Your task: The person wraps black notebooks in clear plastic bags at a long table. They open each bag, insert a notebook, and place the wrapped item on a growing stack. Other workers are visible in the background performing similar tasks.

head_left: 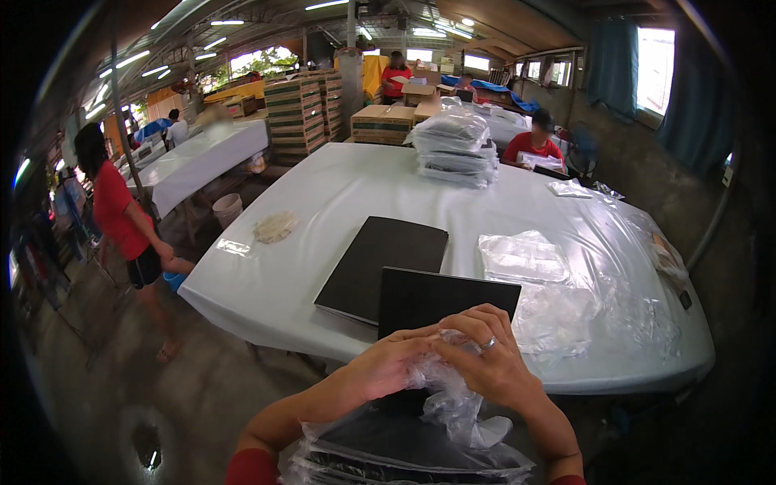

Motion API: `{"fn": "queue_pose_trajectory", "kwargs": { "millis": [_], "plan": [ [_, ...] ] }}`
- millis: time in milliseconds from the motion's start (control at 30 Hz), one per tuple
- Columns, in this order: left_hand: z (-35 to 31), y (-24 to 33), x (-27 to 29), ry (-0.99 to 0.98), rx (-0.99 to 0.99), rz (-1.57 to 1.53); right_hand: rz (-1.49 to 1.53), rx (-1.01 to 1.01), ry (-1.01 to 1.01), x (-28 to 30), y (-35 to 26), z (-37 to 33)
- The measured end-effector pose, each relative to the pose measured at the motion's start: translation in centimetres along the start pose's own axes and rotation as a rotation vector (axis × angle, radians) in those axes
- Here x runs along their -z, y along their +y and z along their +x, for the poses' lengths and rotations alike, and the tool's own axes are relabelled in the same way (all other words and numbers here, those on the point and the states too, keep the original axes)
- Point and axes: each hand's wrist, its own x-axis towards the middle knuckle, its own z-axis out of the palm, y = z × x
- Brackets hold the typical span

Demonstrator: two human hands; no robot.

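My left hand [386, 361] and my right hand [491, 360] meet over the near edge of the table. Both have their fingers closed on a crumpled clear plastic bag [462, 404], which hangs down between them. Just beyond the fingers is a flat black rectangular board or folder [449, 293]; its near part is hidden by my hands. A second black folder-like piece [388, 263] lies flat behind it, partly covered. Close to my body, below the hands, is a stack of black flat pieces in clear plastic [396, 449].
Loose clear plastic bags [525, 259] lie on the right of the white-covered table [323, 194]. A pile of bagged flat packs [454, 145] stands at its far side. Cardboard boxes [380, 125] are behind. One person [121, 210] is at the left, another [537, 145] sits far right.
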Motion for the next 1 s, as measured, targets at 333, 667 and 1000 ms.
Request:
{"fn": "queue_pose_trajectory", "kwargs": {
  "millis": [333,667,1000],
  "plan": [
    [0.2,0.4,1.1,0.214,-0.145,0.356,0.144,0.053,-0.261,1.1,-0.7,-0.9],
    [-3.0,5.7,-0.2,0.026,-0.578,1.245,0.603,-0.535,-0.141,1.5,-1.8,-3.4],
    [-3.6,2.3,-3.1,-0.256,0.026,0.73,1.137,-0.757,-0.363,3.7,3.4,-5.0]
  ]
}}
